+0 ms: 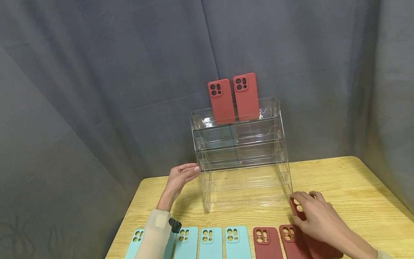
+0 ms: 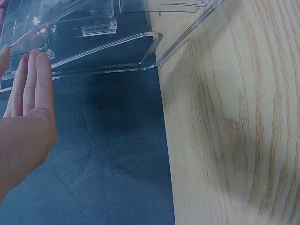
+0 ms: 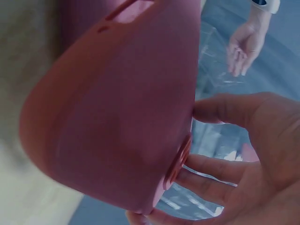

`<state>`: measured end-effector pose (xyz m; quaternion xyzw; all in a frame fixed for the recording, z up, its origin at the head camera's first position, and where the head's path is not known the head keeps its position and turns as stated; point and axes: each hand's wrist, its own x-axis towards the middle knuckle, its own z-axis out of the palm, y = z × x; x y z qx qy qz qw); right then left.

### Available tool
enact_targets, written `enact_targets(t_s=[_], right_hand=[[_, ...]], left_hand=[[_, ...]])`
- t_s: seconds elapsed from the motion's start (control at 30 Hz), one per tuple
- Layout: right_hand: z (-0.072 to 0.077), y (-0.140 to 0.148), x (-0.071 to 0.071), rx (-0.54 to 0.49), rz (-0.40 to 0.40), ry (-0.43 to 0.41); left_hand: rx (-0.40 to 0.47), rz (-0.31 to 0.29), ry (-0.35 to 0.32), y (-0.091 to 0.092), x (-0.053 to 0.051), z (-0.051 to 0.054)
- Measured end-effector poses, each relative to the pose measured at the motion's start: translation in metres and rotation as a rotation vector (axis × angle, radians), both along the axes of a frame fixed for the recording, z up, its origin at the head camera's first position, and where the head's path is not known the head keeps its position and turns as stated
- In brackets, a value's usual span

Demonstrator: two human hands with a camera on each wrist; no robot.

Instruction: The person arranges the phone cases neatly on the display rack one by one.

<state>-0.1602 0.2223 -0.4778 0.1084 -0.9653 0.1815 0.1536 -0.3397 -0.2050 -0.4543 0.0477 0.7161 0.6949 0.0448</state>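
A clear acrylic tiered rack (image 1: 242, 165) stands on the wooden table. My left hand (image 1: 181, 178) is at its left side, fingers fairly straight against the clear edge; the left wrist view shows those fingers (image 2: 33, 84) extended. At the front right, my right hand (image 1: 318, 217) grips a dark red phone case (image 3: 122, 108) by its edges near the camera cutouts. This case is tilted up, beside another red phone case (image 1: 292, 242). Two red phone cases, one on the left (image 1: 223, 104) and one on the right (image 1: 247, 99), lean upright in the rack's top tier.
Along the front edge lie several light blue phone cases (image 1: 211, 244), partly under my left forearm, and a further red case (image 1: 267, 244). Bluish shapes (image 1: 221, 138) show through the rack's middle tiers. A grey curtain (image 1: 145, 72) hangs behind the table.
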Motion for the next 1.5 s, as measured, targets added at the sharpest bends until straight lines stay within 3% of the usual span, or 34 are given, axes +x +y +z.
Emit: enact_targets(t_s=[0.4,1.0,1.27,1.5], right_hand=[[0.054,-0.033,-0.025,-0.102,0.099,0.203],[0.15,-0.087,-0.079,-0.269,0.198,0.36],[0.181,-0.108,-0.109,-0.253,0.242,0.486],[0.211,-0.122,-0.138,-0.222,0.203,0.538]], left_hand=[[0.009,-0.011,0.003,0.001,0.0,0.0],[0.023,-0.01,0.004,-0.008,0.0,0.002],[0.023,-0.004,-0.008,-0.01,0.0,0.003],[0.017,-0.005,-0.004,-0.009,0.001,0.007]])
